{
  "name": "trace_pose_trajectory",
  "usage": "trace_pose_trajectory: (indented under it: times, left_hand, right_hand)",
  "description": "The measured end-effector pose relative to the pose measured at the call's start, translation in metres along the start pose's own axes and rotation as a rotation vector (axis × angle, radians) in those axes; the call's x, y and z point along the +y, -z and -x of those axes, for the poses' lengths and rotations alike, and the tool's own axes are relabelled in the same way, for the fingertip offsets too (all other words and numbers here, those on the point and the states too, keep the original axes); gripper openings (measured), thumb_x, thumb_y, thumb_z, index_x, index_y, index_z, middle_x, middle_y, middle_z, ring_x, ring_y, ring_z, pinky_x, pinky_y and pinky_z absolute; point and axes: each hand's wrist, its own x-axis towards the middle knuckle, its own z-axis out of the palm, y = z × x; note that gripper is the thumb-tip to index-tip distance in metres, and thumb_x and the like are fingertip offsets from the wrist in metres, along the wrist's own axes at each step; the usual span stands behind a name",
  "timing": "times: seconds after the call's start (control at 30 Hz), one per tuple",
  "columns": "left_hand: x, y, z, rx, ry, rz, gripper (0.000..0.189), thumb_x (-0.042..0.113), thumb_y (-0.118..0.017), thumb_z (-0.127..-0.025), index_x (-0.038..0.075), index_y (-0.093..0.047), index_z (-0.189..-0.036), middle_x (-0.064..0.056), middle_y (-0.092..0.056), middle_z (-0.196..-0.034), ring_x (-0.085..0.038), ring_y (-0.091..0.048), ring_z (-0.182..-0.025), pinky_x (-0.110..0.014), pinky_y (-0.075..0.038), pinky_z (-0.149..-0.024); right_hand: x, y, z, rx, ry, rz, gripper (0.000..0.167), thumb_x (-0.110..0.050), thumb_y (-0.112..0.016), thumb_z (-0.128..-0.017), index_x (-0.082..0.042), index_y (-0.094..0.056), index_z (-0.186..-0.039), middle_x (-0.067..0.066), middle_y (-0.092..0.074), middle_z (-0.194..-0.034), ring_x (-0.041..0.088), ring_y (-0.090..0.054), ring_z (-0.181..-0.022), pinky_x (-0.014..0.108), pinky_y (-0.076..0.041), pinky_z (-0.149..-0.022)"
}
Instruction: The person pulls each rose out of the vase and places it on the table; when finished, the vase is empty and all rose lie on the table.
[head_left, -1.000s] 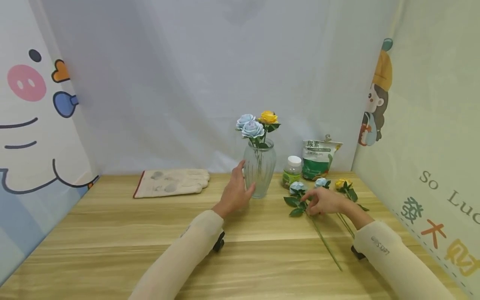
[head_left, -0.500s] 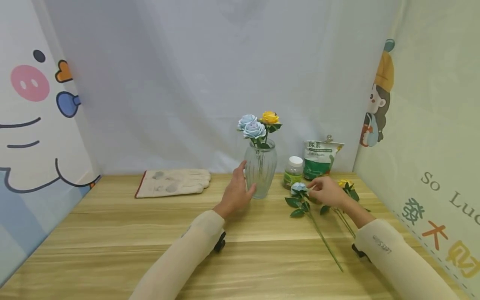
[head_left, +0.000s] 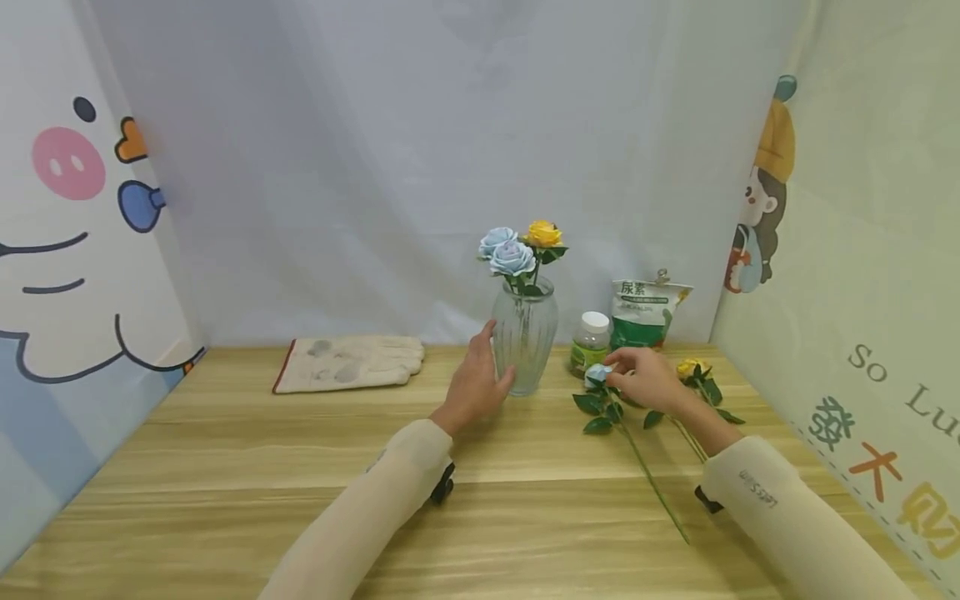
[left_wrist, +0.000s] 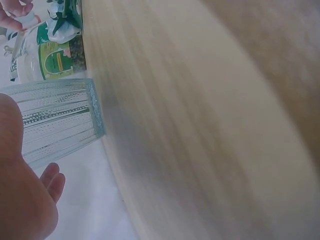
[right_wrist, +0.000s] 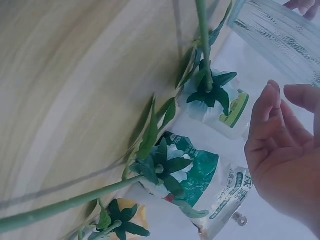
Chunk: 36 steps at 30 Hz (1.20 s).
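A clear ribbed glass vase stands upright, with two light blue roses and a yellow rose in it. My left hand rests against its left side, thumb toward the front and fingers fairly straight. Beside the bloom of a blue rose lying on the table is my right hand. In the right wrist view its fingers are loosely bent, with a gap between thumb and forefinger and nothing in it. Another blue rose, its bloom hidden by the hand in the head view, lies farther right.
A white-capped jar and a clipped green-and-white bag stand behind the loose flowers. A loose yellow rose lies at the right. Pale work gloves lie at the back left of the wooden table.
My right hand has moved from the leaves of the nearer blue rose, first back and right, then left beside its bloom. The left hand stays at the vase.
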Motion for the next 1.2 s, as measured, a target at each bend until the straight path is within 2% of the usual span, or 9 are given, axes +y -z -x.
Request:
trace_pose_trajectory:
  times: [0.13,0.23,0.33,0.53,0.73,0.87,1.03,1.2]
  left_hand:
    - [0.002,0.002,0.000,-0.008,0.000,-0.002,0.077,0.024,-0.059,-0.099,0.006,-0.011,-0.156,-0.024,-0.037,-0.146,-0.026,-0.057,-0.074,-0.042,-0.051,-0.064]
    - [0.003,0.002,0.000,-0.013,0.000,-0.007,0.077,0.024,-0.059,-0.099,0.005,-0.011,-0.156,-0.024,-0.037,-0.146,-0.024,-0.055,-0.070,-0.040,-0.050,-0.060]
    - [0.003,0.002,0.000,-0.015,0.002,-0.007,0.077,0.025,-0.058,-0.099,0.006,-0.011,-0.155,-0.024,-0.037,-0.146,-0.023,-0.053,-0.068,-0.039,-0.049,-0.058]
    - [0.003,0.002,0.000,-0.008,0.004,-0.001,0.077,0.025,-0.059,-0.099,0.006,-0.011,-0.155,-0.024,-0.038,-0.145,-0.029,-0.059,-0.080,-0.045,-0.053,-0.068]
    - [0.001,0.000,0.001,0.005,-0.005,-0.004,0.077,0.024,-0.060,-0.098,0.005,-0.012,-0.155,-0.025,-0.039,-0.144,-0.032,-0.061,-0.086,-0.047,-0.054,-0.072]
    - [0.000,0.001,0.000,0.007,-0.010,-0.004,0.077,0.024,-0.059,-0.098,0.005,-0.011,-0.155,-0.024,-0.039,-0.144,-0.030,-0.059,-0.082,-0.045,-0.053,-0.069]
    - [0.001,0.002,0.000,0.004,-0.013,-0.011,0.077,0.025,-0.059,-0.098,0.005,-0.011,-0.155,-0.025,-0.039,-0.144,-0.028,-0.058,-0.078,-0.044,-0.053,-0.065]
    - [0.001,0.002,0.002,-0.001,-0.011,-0.007,0.077,0.024,-0.059,-0.098,0.005,-0.011,-0.155,-0.025,-0.039,-0.144,-0.029,-0.059,-0.079,-0.044,-0.053,-0.066]
  right_hand:
    - [-0.004,-0.002,-0.002,0.021,0.008,0.010,0.029,-0.009,-0.063,-0.094,0.006,-0.064,-0.119,0.011,-0.070,-0.091,0.026,-0.065,-0.062,0.030,-0.045,-0.050]
    - [-0.007,-0.003,-0.005,0.039,0.013,0.007,0.029,-0.010,-0.062,-0.095,0.006,-0.064,-0.120,0.013,-0.070,-0.095,0.030,-0.065,-0.066,0.030,-0.046,-0.050]
    - [-0.010,-0.003,-0.007,0.042,0.025,-0.017,0.031,-0.010,-0.062,-0.096,0.007,-0.062,-0.122,0.017,-0.070,-0.100,0.036,-0.069,-0.076,0.032,-0.053,-0.057]
    - [-0.019,-0.005,-0.010,0.058,0.047,-0.013,0.032,-0.010,-0.062,-0.096,0.006,-0.062,-0.124,0.020,-0.070,-0.104,0.035,-0.070,-0.084,0.037,-0.056,-0.067]
    - [-0.027,-0.007,-0.013,0.115,0.079,0.023,0.027,-0.009,-0.063,-0.095,0.002,-0.065,-0.120,0.016,-0.071,-0.102,0.023,-0.067,-0.080,0.036,-0.053,-0.067]
    - [-0.033,-0.008,-0.015,0.132,0.106,0.028,0.024,-0.008,-0.063,-0.095,0.000,-0.066,-0.118,0.017,-0.071,-0.102,0.020,-0.066,-0.075,0.035,-0.052,-0.064]
    - [-0.040,-0.009,-0.016,0.146,0.134,0.030,0.024,-0.009,-0.063,-0.096,0.001,-0.066,-0.118,0.016,-0.071,-0.103,0.021,-0.067,-0.074,0.035,-0.053,-0.063]
    - [-0.047,-0.009,-0.020,0.191,0.161,0.004,0.022,-0.011,-0.062,-0.096,-0.001,-0.067,-0.115,0.014,-0.069,-0.106,0.027,-0.069,-0.086,0.039,-0.056,-0.069]
